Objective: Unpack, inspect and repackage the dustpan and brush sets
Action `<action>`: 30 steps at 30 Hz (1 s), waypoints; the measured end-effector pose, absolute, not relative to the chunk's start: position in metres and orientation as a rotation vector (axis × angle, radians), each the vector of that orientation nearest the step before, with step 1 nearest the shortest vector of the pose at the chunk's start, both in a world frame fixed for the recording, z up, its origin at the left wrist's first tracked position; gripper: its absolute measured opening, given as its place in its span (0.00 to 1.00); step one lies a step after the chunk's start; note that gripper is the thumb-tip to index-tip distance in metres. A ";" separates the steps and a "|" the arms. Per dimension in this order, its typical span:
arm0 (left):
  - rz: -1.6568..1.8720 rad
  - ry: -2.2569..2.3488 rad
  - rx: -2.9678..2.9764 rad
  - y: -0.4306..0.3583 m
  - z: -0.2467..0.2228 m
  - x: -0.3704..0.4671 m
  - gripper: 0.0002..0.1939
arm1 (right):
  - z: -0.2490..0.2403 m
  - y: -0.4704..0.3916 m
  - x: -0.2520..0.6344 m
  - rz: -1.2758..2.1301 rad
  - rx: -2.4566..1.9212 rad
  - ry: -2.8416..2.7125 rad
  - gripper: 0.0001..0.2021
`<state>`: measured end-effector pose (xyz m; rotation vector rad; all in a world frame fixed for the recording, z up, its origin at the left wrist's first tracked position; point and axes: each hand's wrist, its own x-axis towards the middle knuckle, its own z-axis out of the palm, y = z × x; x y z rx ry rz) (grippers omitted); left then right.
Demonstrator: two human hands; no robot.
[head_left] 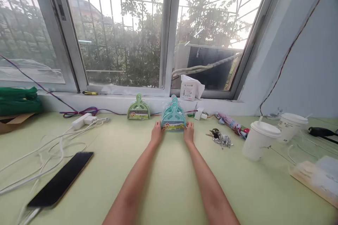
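Both my arms reach forward over the pale green table to a teal mini dustpan set [173, 115] in clear wrapping. It stands upright near the window ledge, with more of the same kind behind it. My left hand [157, 132] grips its lower left edge, and my right hand [188, 133] grips the lower right edge. A printed yellow-green label runs across its front. To the left, a green dustpan set [138, 108] leans upright by the ledge, touched by neither hand.
At left lie a phone [61, 179], white cables [62, 144] and a charger [82, 121]. On the right are keys [220, 138], a folded umbrella [232, 125], lidded white cups [260, 142] and a box-like item [317, 175]. A screwdriver [90, 93] and a white package [190, 88] rest on the ledge.
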<state>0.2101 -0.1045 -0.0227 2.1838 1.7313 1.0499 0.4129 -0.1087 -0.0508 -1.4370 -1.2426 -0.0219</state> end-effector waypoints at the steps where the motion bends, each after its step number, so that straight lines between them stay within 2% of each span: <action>1: 1.101 1.733 2.155 -0.092 -0.025 0.215 0.22 | -0.051 -0.097 0.415 -0.051 -1.457 -1.258 0.10; 4: 1.170 1.758 2.079 -0.060 -0.030 0.227 0.31 | -0.051 -0.066 0.415 -0.100 -1.479 -1.296 0.18; 8: 1.103 1.753 2.122 -0.037 -0.037 0.237 0.30 | -0.056 -0.039 0.414 -0.129 -1.516 -1.375 0.28; 17: 1.028 1.816 2.094 -0.037 -0.036 0.241 0.34 | -0.061 -0.035 0.418 -0.273 -1.654 -1.466 0.33; 23: 1.079 1.782 2.128 -0.083 -0.034 0.219 0.44 | -0.055 -0.071 0.409 -0.481 -1.596 -1.577 0.34; 26: 1.104 1.841 2.207 -0.126 -0.028 0.182 0.41 | -0.050 -0.105 0.393 -0.551 -1.479 -1.730 0.31; 30: 1.014 1.972 2.210 -0.198 -0.012 0.091 0.36 | -0.041 -0.158 0.367 -0.548 -1.415 -1.904 0.29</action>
